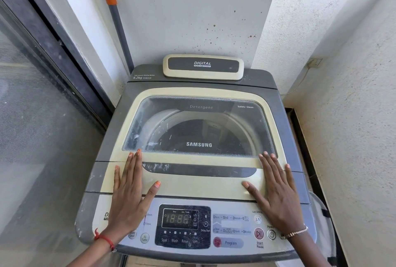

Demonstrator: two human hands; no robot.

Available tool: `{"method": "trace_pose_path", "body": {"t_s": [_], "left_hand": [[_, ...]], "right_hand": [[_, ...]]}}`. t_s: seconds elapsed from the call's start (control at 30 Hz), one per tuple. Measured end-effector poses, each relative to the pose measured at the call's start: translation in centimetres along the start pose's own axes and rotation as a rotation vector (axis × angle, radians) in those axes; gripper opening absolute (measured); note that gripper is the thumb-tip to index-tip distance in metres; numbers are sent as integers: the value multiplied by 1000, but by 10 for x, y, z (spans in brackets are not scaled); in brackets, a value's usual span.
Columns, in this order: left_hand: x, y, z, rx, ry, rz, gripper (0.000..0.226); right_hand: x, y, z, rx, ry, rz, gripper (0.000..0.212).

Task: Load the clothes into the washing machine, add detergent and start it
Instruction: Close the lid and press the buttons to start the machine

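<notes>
A grey and cream top-loading washing machine (199, 185) fills the middle of the head view. Its glass lid (199, 125) is down, and a dark drum shows through it. My left hand (130, 189) lies flat on the lid's front left, fingers spread, holding nothing. On the lid's front right rests my right hand (276, 189), also flat and empty. The control panel (184, 226) sits below my hands, its display showing 18:88. A red Start/Pause button (258, 233) and a power button (271, 234) are near my right wrist. No clothes or detergent are visible.
A grey pole with an orange grip (116, 20) leans on the wall behind the machine's left corner. A dark-framed glass sliding door (42, 95) stands on the left. White walls close in behind and on the right. A pale laundry bag (321, 224) hangs beside the machine's right side.
</notes>
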State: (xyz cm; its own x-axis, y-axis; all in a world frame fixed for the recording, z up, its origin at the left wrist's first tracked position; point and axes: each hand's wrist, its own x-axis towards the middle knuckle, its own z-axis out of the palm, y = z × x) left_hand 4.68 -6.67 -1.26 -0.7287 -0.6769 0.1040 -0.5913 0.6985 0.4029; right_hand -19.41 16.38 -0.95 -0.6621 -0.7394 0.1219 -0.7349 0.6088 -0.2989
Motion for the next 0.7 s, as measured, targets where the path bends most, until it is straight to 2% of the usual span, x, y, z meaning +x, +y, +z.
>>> {"method": "trace_pose_path", "body": {"t_s": [0.7], "left_hand": [[0,1,0,7,-3,-1,82]], "right_hand": [[1,1,1,22,39,-2,81]]}}
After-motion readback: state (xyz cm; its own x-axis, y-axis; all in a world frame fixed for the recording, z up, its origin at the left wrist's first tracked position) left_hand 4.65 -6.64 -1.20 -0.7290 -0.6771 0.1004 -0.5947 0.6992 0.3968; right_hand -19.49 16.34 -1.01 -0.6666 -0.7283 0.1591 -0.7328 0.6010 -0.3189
